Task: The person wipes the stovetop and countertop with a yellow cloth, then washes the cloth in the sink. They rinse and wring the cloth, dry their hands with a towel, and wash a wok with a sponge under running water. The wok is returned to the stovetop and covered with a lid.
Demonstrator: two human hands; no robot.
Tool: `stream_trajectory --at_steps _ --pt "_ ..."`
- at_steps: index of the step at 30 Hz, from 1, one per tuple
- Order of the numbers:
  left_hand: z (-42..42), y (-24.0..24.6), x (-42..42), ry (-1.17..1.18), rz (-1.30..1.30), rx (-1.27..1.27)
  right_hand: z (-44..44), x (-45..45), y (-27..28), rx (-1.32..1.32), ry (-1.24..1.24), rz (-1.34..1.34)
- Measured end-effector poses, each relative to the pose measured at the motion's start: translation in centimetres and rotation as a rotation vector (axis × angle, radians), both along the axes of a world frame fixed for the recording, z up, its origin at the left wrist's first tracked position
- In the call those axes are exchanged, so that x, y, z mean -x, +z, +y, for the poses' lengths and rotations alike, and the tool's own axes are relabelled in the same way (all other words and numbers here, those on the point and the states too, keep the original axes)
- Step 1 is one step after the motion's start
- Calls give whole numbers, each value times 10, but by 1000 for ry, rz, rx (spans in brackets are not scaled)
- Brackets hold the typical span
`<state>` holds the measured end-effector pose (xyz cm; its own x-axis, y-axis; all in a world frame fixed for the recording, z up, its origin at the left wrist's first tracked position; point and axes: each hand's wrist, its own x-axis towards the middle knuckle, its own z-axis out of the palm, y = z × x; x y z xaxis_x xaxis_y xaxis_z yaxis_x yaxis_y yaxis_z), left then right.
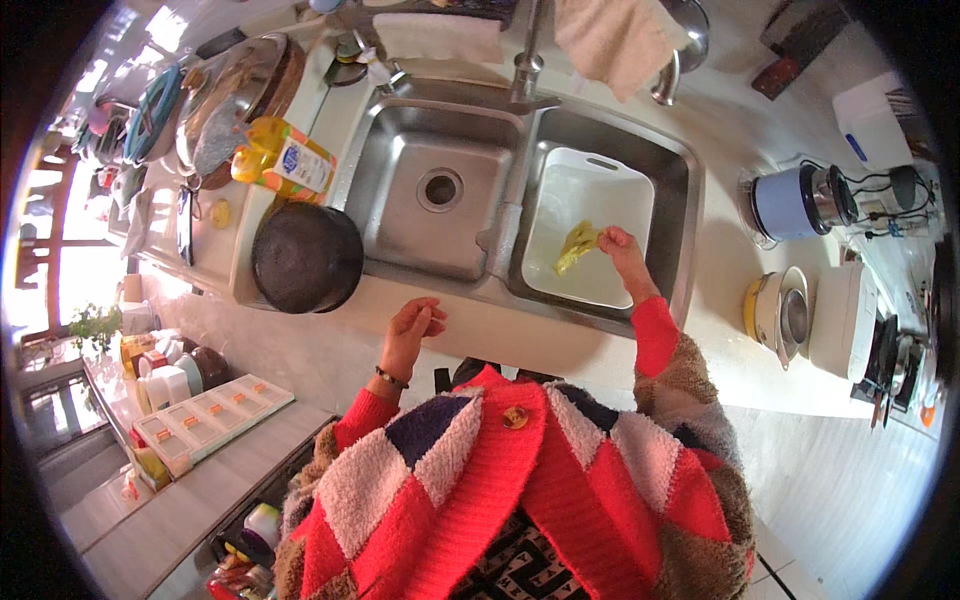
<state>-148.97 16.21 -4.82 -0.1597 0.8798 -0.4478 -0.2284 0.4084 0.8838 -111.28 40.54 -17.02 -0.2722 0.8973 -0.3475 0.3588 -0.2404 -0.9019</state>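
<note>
My right hand (621, 249) is over the white plastic basin (551, 169) in the right sink bowl. Its fingers pinch a limp, crumpled yellow-green piece (576, 246); whether it is a leaf or a cloth I cannot tell. The piece hangs down into the basin, which seems to hold some water. My left hand (416, 321), a beaded bracelet at its wrist, hovers by the counter's front edge with fingers loosely bent and nothing visible in them. Left of the basin is the bare left bowl (435, 240) of the steel double sink, its drain (439, 190) uncovered.
A dark round pan (307, 257) stands left of the sink, beside a bottle of yellow liquid (289, 161). The faucet (528, 71) rises behind the bowls; a beige cloth (619, 45) hangs nearby. To the right are a blue appliance (784, 202) and a pot (776, 315).
</note>
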Motion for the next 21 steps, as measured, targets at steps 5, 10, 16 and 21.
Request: stream_trajectory --at_steps 5,10,16,21 --pt "72 1 -38 -266 57 -64 2 13 85 50 -133 475" --pt "149 -17 -109 -239 181 -262 2 17 143 223 -196 856" --pt "197 -32 -159 -258 -128 -166 1 18 161 246 -241 1022" --pt "203 -34 -140 -265 -102 -32 15 -24 130 137 -378 922"
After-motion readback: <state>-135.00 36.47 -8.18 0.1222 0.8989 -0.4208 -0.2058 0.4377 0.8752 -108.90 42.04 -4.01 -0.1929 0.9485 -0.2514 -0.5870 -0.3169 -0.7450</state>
